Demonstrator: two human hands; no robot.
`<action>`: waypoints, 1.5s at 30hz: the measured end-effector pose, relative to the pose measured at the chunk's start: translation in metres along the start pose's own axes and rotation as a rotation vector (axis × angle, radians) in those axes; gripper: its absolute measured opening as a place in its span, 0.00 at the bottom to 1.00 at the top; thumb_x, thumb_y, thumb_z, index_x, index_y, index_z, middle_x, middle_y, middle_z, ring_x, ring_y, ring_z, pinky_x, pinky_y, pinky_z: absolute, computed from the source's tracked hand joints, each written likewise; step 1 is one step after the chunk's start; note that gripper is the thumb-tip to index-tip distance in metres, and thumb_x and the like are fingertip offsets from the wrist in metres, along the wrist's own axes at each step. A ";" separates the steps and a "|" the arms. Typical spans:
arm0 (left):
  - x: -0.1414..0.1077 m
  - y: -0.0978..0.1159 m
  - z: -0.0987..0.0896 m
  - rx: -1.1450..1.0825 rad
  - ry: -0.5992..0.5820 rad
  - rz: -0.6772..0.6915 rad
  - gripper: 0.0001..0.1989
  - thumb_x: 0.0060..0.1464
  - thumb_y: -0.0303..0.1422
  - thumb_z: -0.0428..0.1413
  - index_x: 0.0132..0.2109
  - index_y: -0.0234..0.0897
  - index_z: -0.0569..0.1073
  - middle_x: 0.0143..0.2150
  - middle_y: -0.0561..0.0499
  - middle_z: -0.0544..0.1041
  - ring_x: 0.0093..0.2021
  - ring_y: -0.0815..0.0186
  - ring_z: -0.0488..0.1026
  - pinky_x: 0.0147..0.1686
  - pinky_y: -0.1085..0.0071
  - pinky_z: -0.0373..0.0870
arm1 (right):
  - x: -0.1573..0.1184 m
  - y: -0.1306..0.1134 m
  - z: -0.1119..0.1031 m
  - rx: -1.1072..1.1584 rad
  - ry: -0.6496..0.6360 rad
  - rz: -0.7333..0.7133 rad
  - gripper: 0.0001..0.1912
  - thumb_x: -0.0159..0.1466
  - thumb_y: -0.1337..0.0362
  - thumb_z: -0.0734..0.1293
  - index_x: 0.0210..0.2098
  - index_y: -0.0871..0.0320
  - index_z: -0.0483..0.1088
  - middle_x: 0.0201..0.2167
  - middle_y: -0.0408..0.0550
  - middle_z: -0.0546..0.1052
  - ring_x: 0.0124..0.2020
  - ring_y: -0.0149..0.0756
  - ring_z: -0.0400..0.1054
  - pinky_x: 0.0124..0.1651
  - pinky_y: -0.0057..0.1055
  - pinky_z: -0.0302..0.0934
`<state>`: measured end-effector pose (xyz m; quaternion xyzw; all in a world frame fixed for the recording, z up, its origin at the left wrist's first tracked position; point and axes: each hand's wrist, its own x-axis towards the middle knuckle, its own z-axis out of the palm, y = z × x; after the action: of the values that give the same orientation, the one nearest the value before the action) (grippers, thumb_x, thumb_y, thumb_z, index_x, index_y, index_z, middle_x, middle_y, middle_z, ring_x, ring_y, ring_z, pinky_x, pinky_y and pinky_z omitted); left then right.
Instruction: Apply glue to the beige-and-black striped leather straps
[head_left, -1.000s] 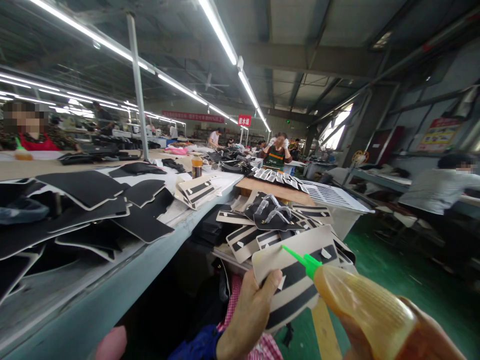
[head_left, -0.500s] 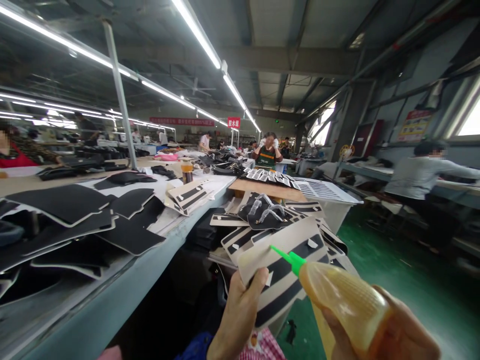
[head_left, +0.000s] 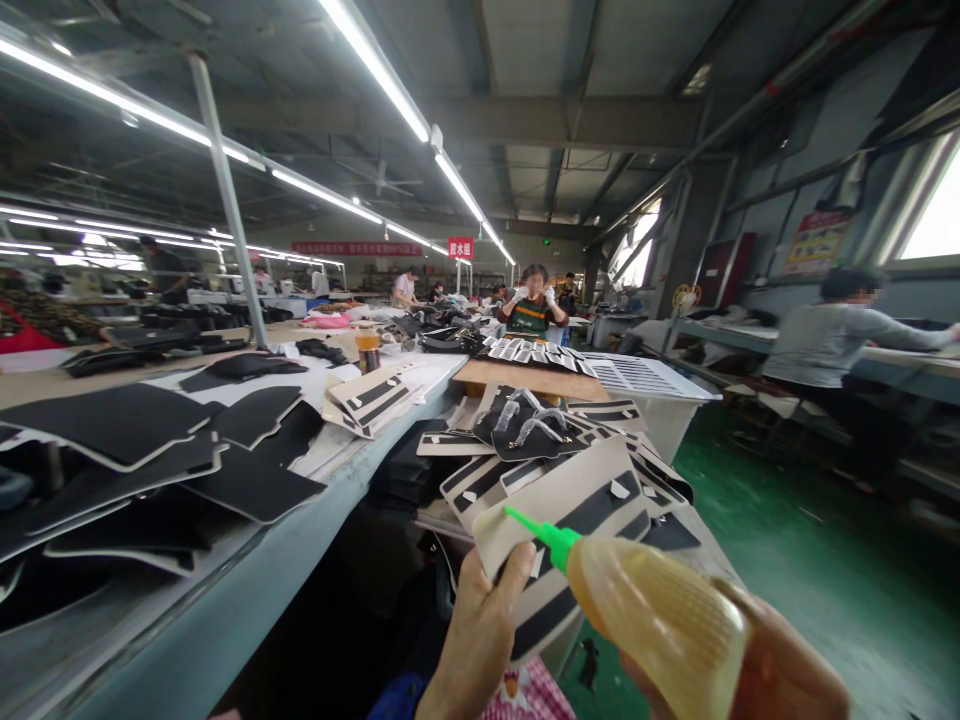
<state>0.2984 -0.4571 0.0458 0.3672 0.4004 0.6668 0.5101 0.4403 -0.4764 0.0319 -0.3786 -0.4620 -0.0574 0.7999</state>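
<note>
1. Two hands work close together: the left hand (head_left: pixel 480 630) pinches a beige panel with black stripes (head_left: pixel 570 530), thumb pressed on its face, held low over the lap beside the long grey workbench (head_left: pixel 247 610).
2. The right hand (head_left: pixel 772 670) wraps a ribbed amber squeeze bottle with a green nozzle (head_left: pixel 645 610), fingers curled shut round it, the tip just touching the panel's upper left edge.
3. Risk, as I judge it: a hard squeeze could flood the stripes, or the one-sided pinch could let the panel sag.
4. Red hanging signs (head_left: pixel 460 247) carry white writing too small to read.
</note>
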 end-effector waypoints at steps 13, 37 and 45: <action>-0.004 0.005 -0.008 -0.015 -0.158 -0.060 0.28 0.49 0.49 0.65 0.49 0.31 0.81 0.43 0.41 0.83 0.48 0.52 0.77 0.52 0.61 0.71 | 0.026 0.004 0.012 0.028 0.263 -0.048 0.38 0.40 0.67 0.84 0.51 0.58 0.76 0.41 0.51 0.81 0.34 0.41 0.76 0.35 0.34 0.73; -0.008 0.017 -0.010 -0.019 -0.092 -0.074 0.29 0.46 0.49 0.67 0.48 0.30 0.82 0.42 0.41 0.84 0.46 0.50 0.79 0.50 0.60 0.75 | 0.020 0.002 0.003 0.066 0.039 -0.107 0.31 0.49 0.61 0.82 0.51 0.58 0.74 0.43 0.52 0.79 0.35 0.40 0.76 0.31 0.31 0.74; -0.012 0.023 -0.008 0.014 -0.064 -0.071 0.29 0.42 0.50 0.69 0.46 0.34 0.83 0.42 0.43 0.84 0.49 0.50 0.78 0.52 0.60 0.74 | 0.017 0.003 -0.005 0.015 0.092 -0.096 0.31 0.48 0.63 0.82 0.51 0.57 0.74 0.42 0.52 0.80 0.34 0.40 0.76 0.31 0.31 0.74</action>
<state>0.2852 -0.4732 0.0627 0.3773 0.4014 0.6334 0.5435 0.4547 -0.4727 0.0419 -0.3471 -0.4426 -0.1097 0.8195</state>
